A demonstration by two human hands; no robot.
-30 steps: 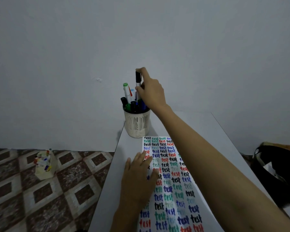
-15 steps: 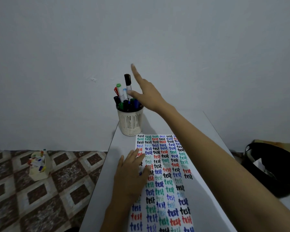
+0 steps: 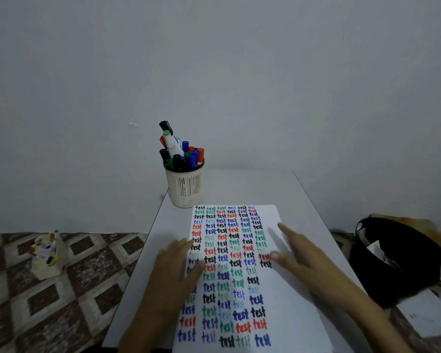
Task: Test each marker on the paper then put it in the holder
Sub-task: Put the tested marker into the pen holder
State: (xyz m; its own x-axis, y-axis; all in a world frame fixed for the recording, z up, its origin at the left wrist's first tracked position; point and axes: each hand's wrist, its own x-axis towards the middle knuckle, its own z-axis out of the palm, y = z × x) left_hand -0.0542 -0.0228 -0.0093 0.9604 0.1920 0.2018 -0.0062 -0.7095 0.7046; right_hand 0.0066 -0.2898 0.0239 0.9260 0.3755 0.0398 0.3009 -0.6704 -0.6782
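A white perforated holder (image 3: 184, 187) stands at the far left corner of the table, filled with several capped markers (image 3: 181, 151) in black, green, blue and red. In front of it lies a white paper (image 3: 278, 296) covered with rows of the word "test" in several colours. My left hand (image 3: 175, 273) rests flat on the paper's left edge, fingers spread. Over the paper's right side hovers my right hand (image 3: 301, 253), fingers apart and holding nothing, slightly blurred.
The narrow white table (image 3: 252, 184) stands against a plain wall. On the patterned tile floor to the left sits a small cream box (image 3: 49, 256) with coloured items. A black bag (image 3: 397, 258) lies to the right of the table.
My right hand let go of the black marker in the holder and drew back toward me, down over the paper. The left hand stayed on the paper.
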